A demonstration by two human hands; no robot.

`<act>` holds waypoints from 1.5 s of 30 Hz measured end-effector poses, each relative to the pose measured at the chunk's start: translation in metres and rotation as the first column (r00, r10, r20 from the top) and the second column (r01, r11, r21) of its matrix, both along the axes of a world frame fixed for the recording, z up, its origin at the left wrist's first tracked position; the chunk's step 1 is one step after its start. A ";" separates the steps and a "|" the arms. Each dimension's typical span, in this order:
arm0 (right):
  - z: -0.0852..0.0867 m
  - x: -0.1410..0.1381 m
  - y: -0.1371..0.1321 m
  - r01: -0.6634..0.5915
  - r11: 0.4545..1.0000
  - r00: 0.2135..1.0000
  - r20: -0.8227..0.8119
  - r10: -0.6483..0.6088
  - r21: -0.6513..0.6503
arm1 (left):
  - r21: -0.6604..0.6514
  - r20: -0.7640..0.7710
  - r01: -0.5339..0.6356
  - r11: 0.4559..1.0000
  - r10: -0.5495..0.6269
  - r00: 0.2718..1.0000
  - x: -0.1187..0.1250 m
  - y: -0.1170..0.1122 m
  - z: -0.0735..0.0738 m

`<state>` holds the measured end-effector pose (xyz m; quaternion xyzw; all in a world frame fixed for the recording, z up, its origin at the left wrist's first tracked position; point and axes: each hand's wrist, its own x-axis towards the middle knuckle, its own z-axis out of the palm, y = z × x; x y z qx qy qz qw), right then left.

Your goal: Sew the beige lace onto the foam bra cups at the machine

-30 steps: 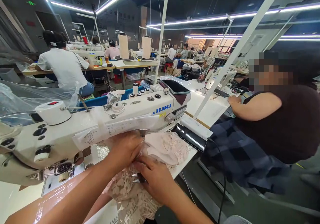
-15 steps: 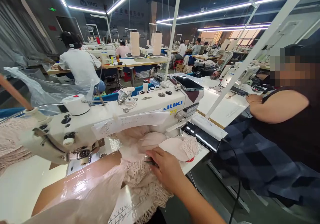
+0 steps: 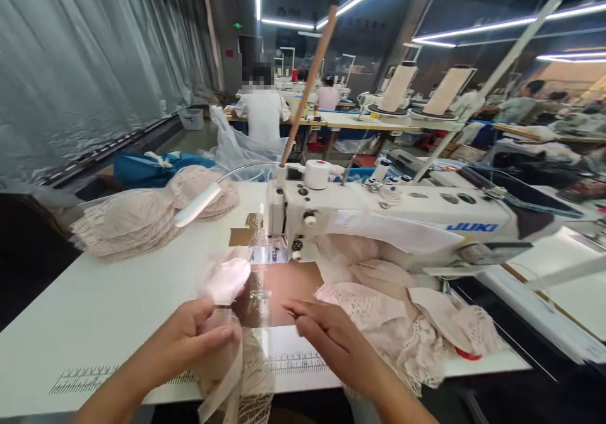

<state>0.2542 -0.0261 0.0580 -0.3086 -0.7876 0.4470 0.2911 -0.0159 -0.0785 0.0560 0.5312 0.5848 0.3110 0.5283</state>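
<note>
My left hand (image 3: 189,342) is closed on a pale pink lace piece (image 3: 226,285), lifting it just above the white table (image 3: 95,310) in front of the needle area. Loose lace hangs down from that grip over the table's front edge. My right hand (image 3: 331,335) hovers beside it with fingers stretched out and empty, above the ruler markings. A heap of pink lace garments (image 3: 407,317) lies to the right, under the arm of the white JUKI sewing machine (image 3: 402,216).
A stack of pink lace pieces (image 3: 142,216) sits at the table's far left, by a white lamp arm (image 3: 199,200). Thread cones (image 3: 398,86) stand behind the machine. Other workers sit at tables further back. Grey curtains line the left wall.
The view swung left, away from the person on the right. My left hand pulled a lace piece out of the heap and raised it. My right hand let go of the heap and opened.
</note>
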 end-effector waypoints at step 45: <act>0.002 -0.079 -0.006 -0.204 0.955 0.971 -0.165 0.170 -0.216 | 0.074 0.440 0.121 0.990 -0.142 0.887 0.022 -0.021 -0.018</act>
